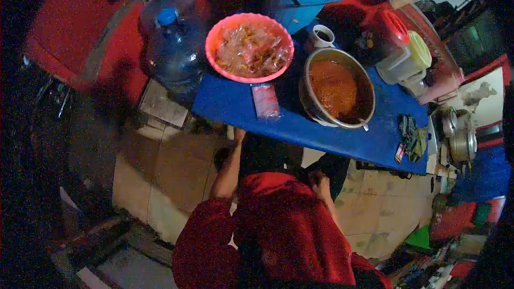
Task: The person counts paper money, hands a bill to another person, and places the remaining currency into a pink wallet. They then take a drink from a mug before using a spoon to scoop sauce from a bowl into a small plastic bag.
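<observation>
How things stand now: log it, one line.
left hand: near blue table | right hand: by dark trousers | on table: metal pot, packet

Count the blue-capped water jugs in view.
2. The front jug stands left of the pink bowl in the picture; the rear jug is just behind it, partly covered. Others may be hidden behind these or in the dark edges.
</observation>
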`<action>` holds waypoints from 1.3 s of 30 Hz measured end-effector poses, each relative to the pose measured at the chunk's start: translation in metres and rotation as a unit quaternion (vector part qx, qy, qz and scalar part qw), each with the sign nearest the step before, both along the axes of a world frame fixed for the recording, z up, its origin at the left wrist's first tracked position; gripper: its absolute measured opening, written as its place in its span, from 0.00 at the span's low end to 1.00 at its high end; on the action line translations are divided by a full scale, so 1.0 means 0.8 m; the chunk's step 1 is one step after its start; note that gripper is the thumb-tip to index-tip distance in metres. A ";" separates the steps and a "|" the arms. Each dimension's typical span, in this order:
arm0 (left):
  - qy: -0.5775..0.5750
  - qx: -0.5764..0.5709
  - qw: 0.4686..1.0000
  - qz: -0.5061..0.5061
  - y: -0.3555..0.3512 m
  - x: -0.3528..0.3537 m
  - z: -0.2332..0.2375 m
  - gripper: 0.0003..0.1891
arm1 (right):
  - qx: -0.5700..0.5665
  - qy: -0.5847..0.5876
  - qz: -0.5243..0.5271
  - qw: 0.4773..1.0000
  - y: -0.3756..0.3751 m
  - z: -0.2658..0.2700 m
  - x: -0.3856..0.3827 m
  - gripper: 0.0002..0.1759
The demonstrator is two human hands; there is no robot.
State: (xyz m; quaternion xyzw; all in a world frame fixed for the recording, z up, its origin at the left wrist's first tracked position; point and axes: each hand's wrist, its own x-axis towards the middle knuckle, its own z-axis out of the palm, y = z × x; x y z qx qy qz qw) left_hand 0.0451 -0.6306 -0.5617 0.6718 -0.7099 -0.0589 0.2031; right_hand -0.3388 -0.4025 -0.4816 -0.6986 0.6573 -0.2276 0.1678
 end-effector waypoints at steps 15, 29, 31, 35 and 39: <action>0.366 -0.026 0.930 -0.009 0.123 0.018 0.153 0.11 | -0.012 -0.121 -0.042 0.992 -0.016 0.152 0.074 0.07; 0.130 -0.204 0.957 -0.160 0.015 -0.048 0.373 0.15 | -0.054 -0.322 0.059 0.943 -0.425 0.417 -0.092 0.14; 0.109 -0.182 0.967 -0.140 0.012 -0.052 0.369 0.18 | 0.106 -0.247 0.179 0.946 -0.491 0.396 -0.080 0.22; 0.067 -0.150 0.976 -0.140 0.008 -0.053 0.360 0.20 | 0.215 -0.176 0.210 0.937 -0.581 0.350 -0.045 0.29; 0.070 -0.119 0.981 -0.137 0.001 -0.055 0.356 0.20 | 0.326 -0.212 0.247 0.887 -0.617 0.318 -0.023 0.28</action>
